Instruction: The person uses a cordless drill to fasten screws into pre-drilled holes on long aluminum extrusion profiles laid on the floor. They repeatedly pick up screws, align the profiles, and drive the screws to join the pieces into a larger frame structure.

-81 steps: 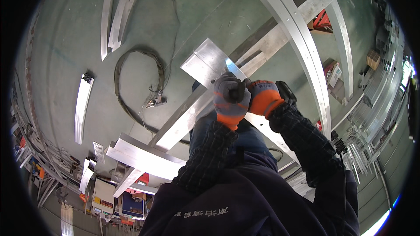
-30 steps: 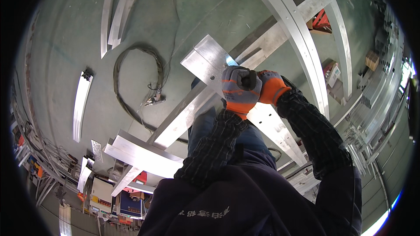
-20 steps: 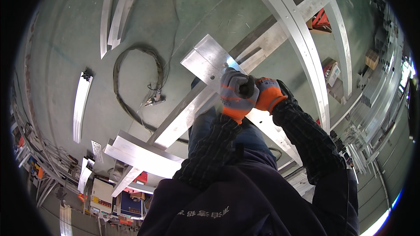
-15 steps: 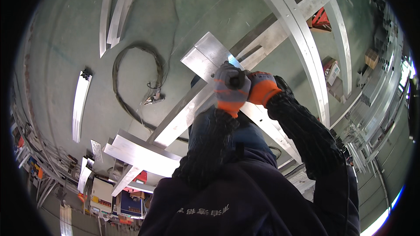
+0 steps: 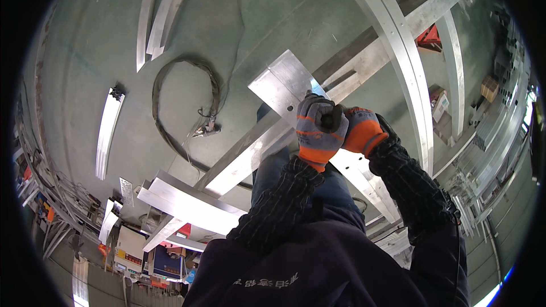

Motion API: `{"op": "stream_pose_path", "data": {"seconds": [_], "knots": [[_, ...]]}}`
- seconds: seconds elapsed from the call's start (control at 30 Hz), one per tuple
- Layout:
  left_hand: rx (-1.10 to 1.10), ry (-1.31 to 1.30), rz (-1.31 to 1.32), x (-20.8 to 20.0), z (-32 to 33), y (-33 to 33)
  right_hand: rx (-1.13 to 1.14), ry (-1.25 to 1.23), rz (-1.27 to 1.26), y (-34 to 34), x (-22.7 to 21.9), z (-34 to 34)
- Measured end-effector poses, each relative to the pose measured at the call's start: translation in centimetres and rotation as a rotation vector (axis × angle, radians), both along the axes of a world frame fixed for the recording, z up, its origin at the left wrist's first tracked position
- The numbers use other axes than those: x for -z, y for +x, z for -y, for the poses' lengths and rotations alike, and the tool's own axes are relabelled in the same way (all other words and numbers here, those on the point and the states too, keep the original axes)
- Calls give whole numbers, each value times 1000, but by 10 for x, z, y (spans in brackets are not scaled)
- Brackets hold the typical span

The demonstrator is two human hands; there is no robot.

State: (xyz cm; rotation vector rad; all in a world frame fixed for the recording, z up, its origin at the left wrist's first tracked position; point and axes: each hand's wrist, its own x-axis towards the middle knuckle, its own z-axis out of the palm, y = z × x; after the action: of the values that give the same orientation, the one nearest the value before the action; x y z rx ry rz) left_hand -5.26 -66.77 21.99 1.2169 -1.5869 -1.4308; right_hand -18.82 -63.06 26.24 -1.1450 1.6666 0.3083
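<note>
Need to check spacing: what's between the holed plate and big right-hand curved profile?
From plate to profile, the head view shows the straight silver beam.

White lettering [image 5: 267, 279] runs upside down across the front of the dark jacket [image 5: 335, 256], and look, small dark print [image 5: 364, 116] sits on the gloved right hand [image 5: 362, 129], too tiny to make out!

White glare on the metal bar [image 5: 363, 177], fisheye bending (black at the rim), bright light far right.
</note>
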Motion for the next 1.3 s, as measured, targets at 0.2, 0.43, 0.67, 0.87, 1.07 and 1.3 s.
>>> {"op": "stream_pose_path", "data": {"seconds": [0.2,0.43,0.67,0.87,1.07,1.3], "knots": [[-6,-14,9,-21,-1,-3,-67,36,-26,-4,-18,3],[5,-156,-58,-45,-18,3,36,-87,25,4,-33,-45],[225,-143,-94,-73,-42,33,222,-180,112,32,-46,-98],[327,-172,-99,-80,-73,67,229,-182,115,73,-47,-142],[437,-278,-40,-100,-123,76,322,-229,102,96,-55,-206],[622,-315,-84,-129,-213,60,476,-293,57,102,-70,-317]]}}
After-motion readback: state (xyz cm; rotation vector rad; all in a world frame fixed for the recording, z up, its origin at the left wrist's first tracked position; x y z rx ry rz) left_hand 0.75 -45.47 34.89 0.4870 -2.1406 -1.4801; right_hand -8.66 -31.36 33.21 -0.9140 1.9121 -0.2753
